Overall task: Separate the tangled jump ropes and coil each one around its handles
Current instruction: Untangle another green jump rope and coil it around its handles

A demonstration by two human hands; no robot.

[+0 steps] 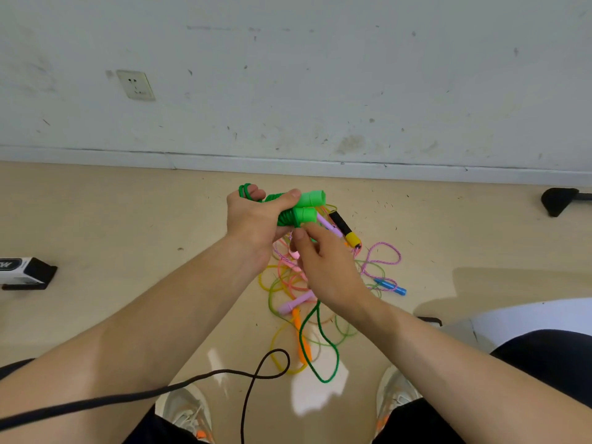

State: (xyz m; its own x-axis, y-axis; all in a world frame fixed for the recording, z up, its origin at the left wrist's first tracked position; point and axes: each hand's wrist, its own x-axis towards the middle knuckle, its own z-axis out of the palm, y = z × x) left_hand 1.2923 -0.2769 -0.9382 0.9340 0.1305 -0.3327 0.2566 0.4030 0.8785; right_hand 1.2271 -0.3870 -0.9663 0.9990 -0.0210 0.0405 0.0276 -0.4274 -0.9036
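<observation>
A box (25, 272) is cut off at the left edge. The left hand's (253, 219) grip closes round two green handles (309, 205) wound with rope. The right hand (330, 270) pinches the green rope (324, 381), hiding much of the tangle (288, 283) on the floor (128, 219).

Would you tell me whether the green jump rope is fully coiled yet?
Partly: turns wrap the green handles in the left hand, but a loose loop hangs to the floor.

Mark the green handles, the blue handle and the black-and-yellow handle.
green handles (312, 198): head view, upper handle's bare end.
blue handle (389, 286): head view, middle of its shaft.
black-and-yellow handle (340, 223): head view, black grip section.
</observation>
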